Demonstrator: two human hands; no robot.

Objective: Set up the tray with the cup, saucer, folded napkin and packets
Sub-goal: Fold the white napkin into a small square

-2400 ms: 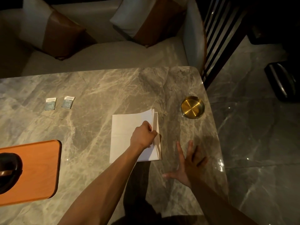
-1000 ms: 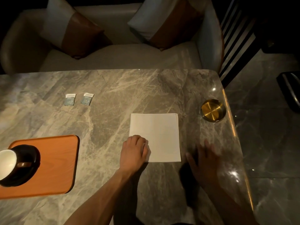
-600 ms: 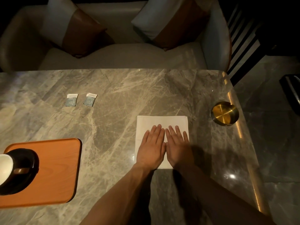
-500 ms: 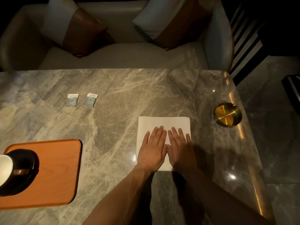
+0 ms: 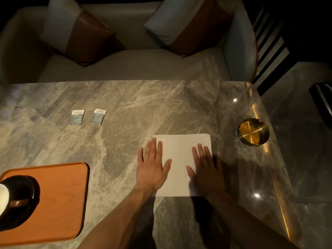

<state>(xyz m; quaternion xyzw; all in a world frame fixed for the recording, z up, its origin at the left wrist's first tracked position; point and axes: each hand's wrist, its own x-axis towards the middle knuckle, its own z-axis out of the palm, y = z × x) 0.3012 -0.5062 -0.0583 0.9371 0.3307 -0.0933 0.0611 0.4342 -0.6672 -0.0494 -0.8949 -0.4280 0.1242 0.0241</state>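
Note:
A white folded napkin [image 5: 180,155] lies flat on the marble table [image 5: 143,108]. My left hand [image 5: 151,166] rests palm down on its left edge, fingers spread. My right hand [image 5: 206,169] presses flat on its right side. Both hold nothing. An orange wooden tray [image 5: 59,200] sits at the near left, cut off by the frame edge. On it stands a dark saucer [image 5: 27,211] carrying a cup [image 5: 4,198] with a white inside and a brown handle. Two small blue-and-white packets [image 5: 77,117] [image 5: 98,116] lie side by side on the table beyond the tray.
A round brass ashtray [image 5: 253,132] stands near the table's right edge. Behind the table is a pale sofa [image 5: 125,65] with two white-and-brown cushions. Dark slatted woodwork and a polished stone floor [image 5: 305,159] lie to the right.
The napkin was folded over by my left hand, then both hands pressed its middle side by side. Now they have slid apart to its left and right edges.

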